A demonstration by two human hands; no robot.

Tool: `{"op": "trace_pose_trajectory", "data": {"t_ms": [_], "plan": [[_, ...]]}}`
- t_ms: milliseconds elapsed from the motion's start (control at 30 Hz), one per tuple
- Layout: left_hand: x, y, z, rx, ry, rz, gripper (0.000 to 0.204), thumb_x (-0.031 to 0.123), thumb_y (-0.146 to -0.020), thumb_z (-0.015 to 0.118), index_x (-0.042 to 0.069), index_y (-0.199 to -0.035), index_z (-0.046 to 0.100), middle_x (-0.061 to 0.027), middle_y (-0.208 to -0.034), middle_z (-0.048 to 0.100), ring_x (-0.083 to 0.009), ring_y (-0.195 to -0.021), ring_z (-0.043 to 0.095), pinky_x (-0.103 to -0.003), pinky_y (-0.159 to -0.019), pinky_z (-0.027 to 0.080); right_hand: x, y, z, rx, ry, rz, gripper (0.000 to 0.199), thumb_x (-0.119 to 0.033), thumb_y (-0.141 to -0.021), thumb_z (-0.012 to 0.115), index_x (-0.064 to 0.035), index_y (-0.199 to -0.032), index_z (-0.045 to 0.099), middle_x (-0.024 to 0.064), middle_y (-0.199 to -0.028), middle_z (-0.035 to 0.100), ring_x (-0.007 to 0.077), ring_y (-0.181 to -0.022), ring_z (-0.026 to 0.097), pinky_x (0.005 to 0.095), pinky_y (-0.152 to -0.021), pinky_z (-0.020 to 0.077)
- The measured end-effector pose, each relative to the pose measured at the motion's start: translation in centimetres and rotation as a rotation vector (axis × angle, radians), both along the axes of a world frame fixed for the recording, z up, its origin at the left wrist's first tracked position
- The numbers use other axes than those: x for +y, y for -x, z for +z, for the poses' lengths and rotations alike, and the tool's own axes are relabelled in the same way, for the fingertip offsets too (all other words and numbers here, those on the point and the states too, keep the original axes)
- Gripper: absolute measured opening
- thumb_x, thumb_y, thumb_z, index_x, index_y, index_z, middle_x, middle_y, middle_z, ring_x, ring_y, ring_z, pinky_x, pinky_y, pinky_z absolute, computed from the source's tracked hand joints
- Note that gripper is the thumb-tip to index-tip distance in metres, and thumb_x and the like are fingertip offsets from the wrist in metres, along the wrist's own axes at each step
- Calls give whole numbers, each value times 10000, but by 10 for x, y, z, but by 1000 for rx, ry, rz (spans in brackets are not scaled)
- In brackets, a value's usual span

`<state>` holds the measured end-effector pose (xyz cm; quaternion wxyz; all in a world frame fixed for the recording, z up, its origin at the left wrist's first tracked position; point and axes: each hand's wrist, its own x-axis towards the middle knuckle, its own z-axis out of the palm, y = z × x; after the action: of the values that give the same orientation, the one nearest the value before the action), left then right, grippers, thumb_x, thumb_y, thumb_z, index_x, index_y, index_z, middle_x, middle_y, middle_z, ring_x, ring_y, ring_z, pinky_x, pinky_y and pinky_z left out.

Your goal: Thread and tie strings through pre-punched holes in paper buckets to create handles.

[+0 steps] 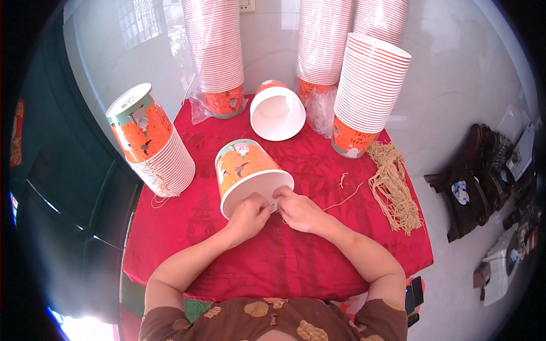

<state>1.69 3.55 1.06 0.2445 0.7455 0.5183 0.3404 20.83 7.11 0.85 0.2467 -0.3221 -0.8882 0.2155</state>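
Orange-and-green printed paper bucket with a white inside (242,167) lies on its side at 11 o'clock from my grip, its long axis running from the base at 11 to the open mouth at 5, facing me. My left hand (249,213) overlaps the lower part of the mouth; my right hand (298,212) is at the rim's 4 o'clock edge. Both are equally near, one fingertip-gap apart at the rim. My fingers are curled and pressed together on each hand; I cannot tell what sits between them. One long, thin tan string (348,198) trails from beside my right hand toward 2 o'clock, with one short tan scrap (343,180) just beyond.

Outward from the bucket I count one matching bucket on its side (277,118) at 1 o'clock, one upside-down nested stack (142,133) between 9 and 10, with a tan strand (161,184) on its side, and one thick bundle of tan cords (392,190) at 3. Four tall rim-up stacks stand beyond: one plastic-sleeved stack (215,51) at 11, two farther stacks near 1, one uncovered stack (369,85) at 2. All this is on one red cloth-covered table (182,233).
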Motion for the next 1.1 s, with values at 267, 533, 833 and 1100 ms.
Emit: {"op": "trace_pose_trajectory", "data": {"t_ms": [267,533,833,1100], "plan": [[6,-1,-16,-319,33,-45,151,62,-871,609,-41,-763,585,-114,-919,670,-195,-774,625,-332,-663,497,1,-4,15,-58,129,137,107,-28,-771,562,59,-720,599,203,-1329,497,365,-996,616,438,-831,509],[13,-7,-3,-329,351,-37,168,100,-914,577,-32,-812,604,-47,-744,635,-96,-637,575,-267,-574,471,10,-11,7,57,192,225,153,-72,-778,589,64,-707,594,196,-1160,574,358,-955,611,422,-830,499],[12,-2,-12,-366,406,-76,88,58,-890,595,-22,-894,630,-61,-764,640,-117,-667,594,-286,-610,502,13,-22,26,99,464,339,114,-90,-877,637,12,-839,601,48,-835,585,143,-750,577,304,-691,479],[12,-3,-20,-242,225,-106,87,-2,-876,617,-17,-961,624,-39,-837,641,-98,-743,593,-261,-644,501,4,-22,39,-5,237,127,110,-100,-873,636,7,-899,643,102,-825,672,195,-724,637,328,-666,504]]}}
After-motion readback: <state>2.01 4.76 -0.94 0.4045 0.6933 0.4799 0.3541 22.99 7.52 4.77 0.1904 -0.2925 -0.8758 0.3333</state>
